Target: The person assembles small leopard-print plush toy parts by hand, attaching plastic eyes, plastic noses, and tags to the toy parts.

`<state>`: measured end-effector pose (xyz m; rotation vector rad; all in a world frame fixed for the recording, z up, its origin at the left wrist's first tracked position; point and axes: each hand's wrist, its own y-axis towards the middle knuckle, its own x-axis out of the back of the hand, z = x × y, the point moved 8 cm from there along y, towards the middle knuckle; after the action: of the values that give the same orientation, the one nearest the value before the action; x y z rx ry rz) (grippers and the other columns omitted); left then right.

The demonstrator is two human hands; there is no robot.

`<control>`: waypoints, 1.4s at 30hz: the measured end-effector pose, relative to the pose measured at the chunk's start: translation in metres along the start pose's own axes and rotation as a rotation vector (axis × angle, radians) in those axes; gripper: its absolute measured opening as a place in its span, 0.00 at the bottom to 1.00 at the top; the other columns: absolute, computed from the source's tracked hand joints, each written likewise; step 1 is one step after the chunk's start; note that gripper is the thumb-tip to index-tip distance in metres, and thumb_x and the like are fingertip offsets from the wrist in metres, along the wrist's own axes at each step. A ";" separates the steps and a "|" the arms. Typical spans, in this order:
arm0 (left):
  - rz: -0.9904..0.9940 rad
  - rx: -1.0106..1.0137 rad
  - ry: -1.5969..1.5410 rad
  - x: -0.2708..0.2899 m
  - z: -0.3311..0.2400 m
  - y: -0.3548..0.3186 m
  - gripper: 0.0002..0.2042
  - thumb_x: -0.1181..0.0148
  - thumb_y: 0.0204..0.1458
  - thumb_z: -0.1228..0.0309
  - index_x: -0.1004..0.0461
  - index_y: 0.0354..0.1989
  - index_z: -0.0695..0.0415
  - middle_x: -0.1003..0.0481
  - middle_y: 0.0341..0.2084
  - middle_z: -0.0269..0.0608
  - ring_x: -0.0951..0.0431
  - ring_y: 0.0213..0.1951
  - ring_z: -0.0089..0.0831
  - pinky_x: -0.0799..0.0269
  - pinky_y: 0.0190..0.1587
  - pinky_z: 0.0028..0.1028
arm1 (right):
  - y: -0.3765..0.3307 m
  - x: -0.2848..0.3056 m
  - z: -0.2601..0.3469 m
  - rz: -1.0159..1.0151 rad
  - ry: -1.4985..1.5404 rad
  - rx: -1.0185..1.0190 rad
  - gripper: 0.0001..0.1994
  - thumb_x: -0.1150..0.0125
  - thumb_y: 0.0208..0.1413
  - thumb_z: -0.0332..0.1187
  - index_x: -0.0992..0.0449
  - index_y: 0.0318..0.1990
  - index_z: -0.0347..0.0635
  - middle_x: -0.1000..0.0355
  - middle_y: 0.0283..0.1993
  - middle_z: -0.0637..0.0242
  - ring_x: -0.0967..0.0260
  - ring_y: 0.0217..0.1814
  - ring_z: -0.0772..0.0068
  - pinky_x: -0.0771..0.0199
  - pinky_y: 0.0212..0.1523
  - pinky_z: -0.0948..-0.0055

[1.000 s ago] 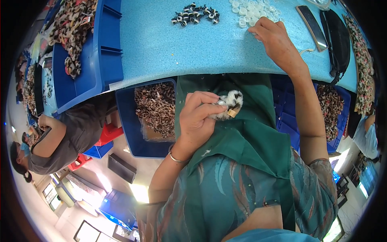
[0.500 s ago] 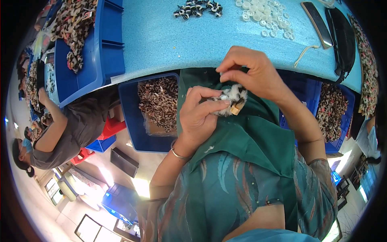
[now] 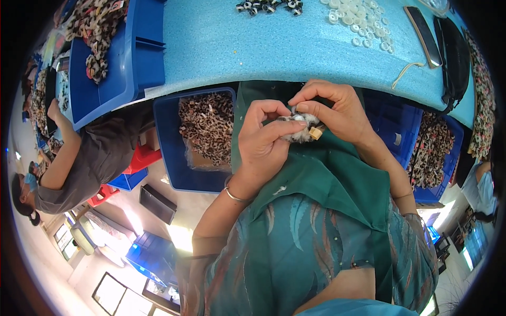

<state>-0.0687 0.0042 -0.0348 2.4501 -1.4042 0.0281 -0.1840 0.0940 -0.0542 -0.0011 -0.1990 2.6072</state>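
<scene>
In front of my green apron (image 3: 337, 163), just below the table edge, my left hand (image 3: 262, 139) grips a small black-and-white furry plush piece (image 3: 300, 136). A yellowish tag (image 3: 315, 133) sticks out of its right side. The thumb and forefinger of my right hand (image 3: 340, 113) are pinched together at the top of the plush, close to my left fingertips. What that pinch holds, if anything, is hidden among the fingers and fur.
On the blue table (image 3: 211, 52) lie small black-and-white parts (image 3: 269, 6), white plastic caps (image 3: 363, 26), a phone (image 3: 423, 38) and a black pouch (image 3: 454, 58). Blue bins (image 3: 196, 181) of spotted plush pieces stand either side of me. A co-worker (image 3: 100, 152) sits at left.
My right hand has come down and left onto the plush, where before it was raised above it. The view has shifted slightly, so the table items sit higher and farther right.
</scene>
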 end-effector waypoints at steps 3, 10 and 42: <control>-0.025 -0.006 -0.045 0.000 0.002 0.001 0.19 0.43 0.38 0.92 0.18 0.34 0.54 0.30 0.39 0.41 0.25 0.36 0.30 0.26 0.39 0.25 | -0.003 0.001 0.002 -0.006 0.029 0.005 0.06 0.40 0.54 0.26 0.19 0.37 0.37 0.24 0.34 0.69 0.30 0.37 0.82 0.30 0.39 0.79; -0.038 -0.021 -0.037 0.003 0.003 0.004 0.20 0.46 0.37 0.94 0.19 0.34 0.57 0.29 0.40 0.43 0.24 0.37 0.31 0.26 0.39 0.25 | -0.006 -0.002 0.001 0.091 0.090 -0.023 0.13 0.37 0.52 0.27 0.23 0.47 0.38 0.27 0.39 0.67 0.30 0.40 0.75 0.31 0.44 0.75; -0.066 0.328 -0.389 -0.009 0.031 0.005 0.05 0.38 0.50 0.84 0.27 0.34 0.65 0.24 0.40 0.44 0.25 0.42 0.27 0.29 0.47 0.25 | -0.010 0.013 -0.019 -0.101 0.171 -0.003 0.09 0.35 0.52 0.28 0.27 0.38 0.36 0.31 0.37 0.71 0.35 0.39 0.81 0.34 0.40 0.79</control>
<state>-0.0820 0.0005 -0.0647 2.8893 -1.5753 -0.2681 -0.1895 0.1112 -0.0709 -0.2094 -0.1376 2.4906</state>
